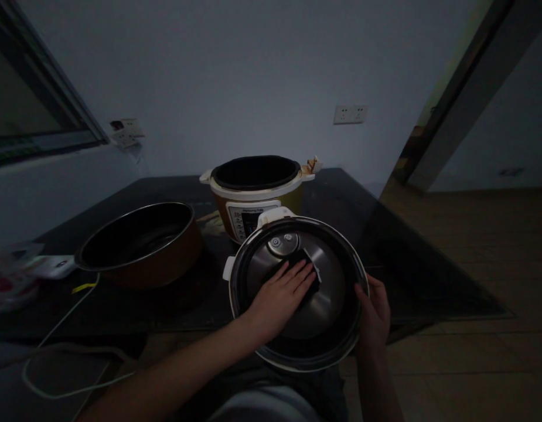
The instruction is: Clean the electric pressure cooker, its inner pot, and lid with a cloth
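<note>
Brown pot (178, 264), then cooker (264, 196), on surface (411, 275). Left grip (277, 302) spread flat, pressing dark cloth (298, 255) onto tilted lid (321, 310) before cooker. Lid likely stiff, heavyish, slick; hold by rim (355, 254), where right grip (374, 308) pinches.

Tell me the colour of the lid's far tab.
The far tab is white, seen best in the head view.

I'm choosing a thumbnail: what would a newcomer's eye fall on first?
Probably the big round lid, front and centre, its rim in the right grip, a dark cloth under the left grip. Behind it stands the open cooker; a brown pot sits left on the dark table.
</note>
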`<state>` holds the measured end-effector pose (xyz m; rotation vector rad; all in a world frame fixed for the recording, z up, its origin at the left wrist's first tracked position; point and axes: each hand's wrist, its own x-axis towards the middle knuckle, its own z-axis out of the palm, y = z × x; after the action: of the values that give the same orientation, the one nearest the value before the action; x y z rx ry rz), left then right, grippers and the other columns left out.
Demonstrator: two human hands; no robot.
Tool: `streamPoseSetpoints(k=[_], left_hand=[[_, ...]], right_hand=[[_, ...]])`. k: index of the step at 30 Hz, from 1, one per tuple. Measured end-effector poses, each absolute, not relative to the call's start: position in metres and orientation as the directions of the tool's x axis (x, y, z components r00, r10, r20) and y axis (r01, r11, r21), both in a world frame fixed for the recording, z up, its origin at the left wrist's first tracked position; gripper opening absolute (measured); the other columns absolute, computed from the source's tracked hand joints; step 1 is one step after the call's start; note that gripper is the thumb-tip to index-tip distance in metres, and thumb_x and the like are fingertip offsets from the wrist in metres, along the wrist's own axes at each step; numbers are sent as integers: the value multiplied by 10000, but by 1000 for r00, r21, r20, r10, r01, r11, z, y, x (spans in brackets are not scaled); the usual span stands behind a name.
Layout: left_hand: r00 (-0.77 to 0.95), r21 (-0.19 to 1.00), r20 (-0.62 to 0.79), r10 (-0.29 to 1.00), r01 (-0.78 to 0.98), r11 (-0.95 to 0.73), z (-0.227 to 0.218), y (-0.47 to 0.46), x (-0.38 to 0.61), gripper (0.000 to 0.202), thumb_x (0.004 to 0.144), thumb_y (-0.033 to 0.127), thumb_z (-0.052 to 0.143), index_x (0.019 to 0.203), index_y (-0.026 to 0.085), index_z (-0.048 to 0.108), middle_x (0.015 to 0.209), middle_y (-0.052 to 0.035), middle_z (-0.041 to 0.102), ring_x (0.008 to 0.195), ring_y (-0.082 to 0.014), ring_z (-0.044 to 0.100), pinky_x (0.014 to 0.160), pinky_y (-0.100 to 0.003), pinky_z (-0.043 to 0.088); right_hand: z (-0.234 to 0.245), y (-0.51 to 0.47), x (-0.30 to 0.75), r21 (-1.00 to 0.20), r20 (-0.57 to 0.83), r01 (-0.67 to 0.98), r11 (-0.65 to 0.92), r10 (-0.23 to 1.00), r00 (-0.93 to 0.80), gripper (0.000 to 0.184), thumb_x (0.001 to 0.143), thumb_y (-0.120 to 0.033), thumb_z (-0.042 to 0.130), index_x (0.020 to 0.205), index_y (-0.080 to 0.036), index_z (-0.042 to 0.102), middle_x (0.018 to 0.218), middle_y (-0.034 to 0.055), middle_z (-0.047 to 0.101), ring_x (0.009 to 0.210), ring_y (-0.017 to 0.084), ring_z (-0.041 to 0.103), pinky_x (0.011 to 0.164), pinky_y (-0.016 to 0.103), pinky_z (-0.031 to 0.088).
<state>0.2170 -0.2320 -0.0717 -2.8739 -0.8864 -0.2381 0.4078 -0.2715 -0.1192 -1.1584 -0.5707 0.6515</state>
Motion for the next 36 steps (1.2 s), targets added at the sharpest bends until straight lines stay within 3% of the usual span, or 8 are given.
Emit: streamPoseSetpoints(k=[5, 11, 15, 21, 29, 36], left_hand=[[895, -174, 231, 382, 425, -889, -36, -217, 208, 399, 975, 171, 415, 1363, 140, 501, 1462, -80, 497, 1408, -190, 376, 1177, -403, 302], [928, -389, 350, 125, 265, -882, 19, -196, 181, 434, 985, 109, 356, 1411, 119, 435, 1471, -110, 479, 1454, -188, 269, 1200, -415, 264], [938, -451, 257, 231, 328, -830, 13, -175, 167, 435, 963, 86, 393, 1396, 88, 440, 1430, -144, 522, 1390, -197, 405, 1185, -408, 282], [888, -477, 214, 407, 458, -750, -13, -176, 165, 521, 922, 62, 402, 1442, 82, 368, 1499, -187, 418, 1410, -221, 368, 1190, -404, 260], [846, -604, 186, 500, 500, -621, -19, -206, 160, 529, 889, 31, 383, 1418, 19, 387, 1437, -275, 460, 1353, -307, 444, 1108, -428, 403], [805, -591, 167, 570, 544, -595, -16, -233, 146, 575, 837, -21, 374, 1409, 35, 405, 1386, -282, 513, 1294, -308, 515, 1041, -423, 480]], right_hand=[[-120, -271, 408, -949, 79, -173, 262, 735, 674, 396, 671, -453, 751, 977, -234, 626, 972, 19, 656, 934, 224, 578, 839, 364, 419], [-115, -272, 407, -951, 91, -159, 266, 730, 678, 409, 668, -467, 750, 980, -233, 627, 941, 15, 665, 901, 223, 581, 793, 343, 424], [-116, -272, 408, -951, 46, -196, 238, 739, 673, 440, 642, -482, 770, 979, -236, 631, 929, 10, 658, 888, 215, 575, 772, 331, 422], [-123, -271, 412, -951, 59, -189, 244, 745, 664, 431, 664, -480, 760, 998, -241, 628, 917, 9, 657, 874, 220, 580, 772, 342, 425], [-121, -272, 409, -949, 66, -191, 251, 751, 656, 412, 675, -474, 756, 990, -241, 629, 968, 16, 666, 942, 231, 583, 806, 346, 430], [-123, -271, 408, -939, 43, -232, 253, 758, 651, 425, 673, -460, 770, 1013, -241, 639, 1009, 24, 669, 975, 233, 584, 842, 360, 425]])
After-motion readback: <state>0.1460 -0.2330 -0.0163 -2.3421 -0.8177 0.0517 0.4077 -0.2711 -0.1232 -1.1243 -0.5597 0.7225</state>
